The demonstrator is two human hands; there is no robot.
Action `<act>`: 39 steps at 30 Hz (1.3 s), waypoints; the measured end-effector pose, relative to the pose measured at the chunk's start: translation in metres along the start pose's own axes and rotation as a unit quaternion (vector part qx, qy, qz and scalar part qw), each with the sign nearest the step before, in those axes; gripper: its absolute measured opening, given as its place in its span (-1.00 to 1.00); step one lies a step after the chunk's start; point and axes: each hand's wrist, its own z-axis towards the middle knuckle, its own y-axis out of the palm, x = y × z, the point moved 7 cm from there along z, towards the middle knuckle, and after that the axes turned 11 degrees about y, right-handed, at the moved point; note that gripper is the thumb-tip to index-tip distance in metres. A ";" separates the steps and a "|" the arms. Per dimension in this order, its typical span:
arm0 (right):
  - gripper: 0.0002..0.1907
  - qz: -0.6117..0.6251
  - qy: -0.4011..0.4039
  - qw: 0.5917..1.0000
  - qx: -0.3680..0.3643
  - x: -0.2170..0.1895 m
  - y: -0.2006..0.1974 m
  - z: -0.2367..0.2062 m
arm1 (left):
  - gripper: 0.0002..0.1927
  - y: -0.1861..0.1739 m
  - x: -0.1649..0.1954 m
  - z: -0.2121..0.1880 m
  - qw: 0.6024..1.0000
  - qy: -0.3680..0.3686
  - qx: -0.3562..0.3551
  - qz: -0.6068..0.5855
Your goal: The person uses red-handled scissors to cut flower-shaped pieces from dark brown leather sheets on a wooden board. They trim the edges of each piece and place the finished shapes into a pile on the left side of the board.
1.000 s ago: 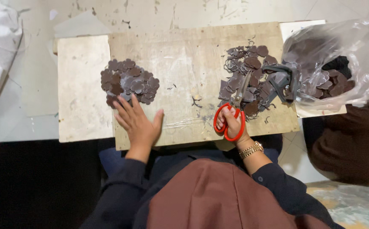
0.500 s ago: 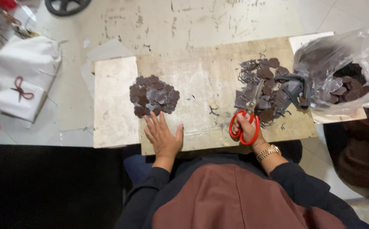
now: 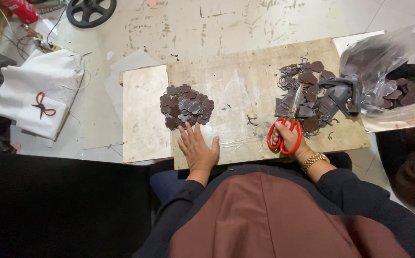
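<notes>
A worn, matt wooden board (image 3: pixel 255 91), scratched and stained, is seen at the centre. At its 9 o'clock a pile of dark, matt leather-like cut pieces (image 3: pixel 187 106) is laid. At 3 o'clock, scissors (image 3: pixel 287 125) with glossy red plastic handles and dull metal blades are gripped. A glossy, crinkled clear plastic bag (image 3: pixel 388 67) is seen at 2 o'clock. White cloth (image 3: pixel 40 93) is bundled at 9 o'clock on rough, paint-marked floor (image 3: pixel 207 24).
</notes>
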 end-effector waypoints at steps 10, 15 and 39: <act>-0.77 -0.028 0.017 0.999 0.028 -0.001 0.001 -0.010 | -0.08 -0.001 0.005 -0.007 1.000 0.001 -0.024 0.001; -0.76 -0.028 -0.017 0.999 0.034 0.000 -0.002 -0.008 | -0.09 0.006 0.004 -0.004 1.000 -0.003 -0.025 -0.004; -0.72 -0.024 -0.031 0.997 0.071 0.000 -0.096 0.010 | 0.13 0.145 0.128 0.053 0.971 0.185 -0.151 0.005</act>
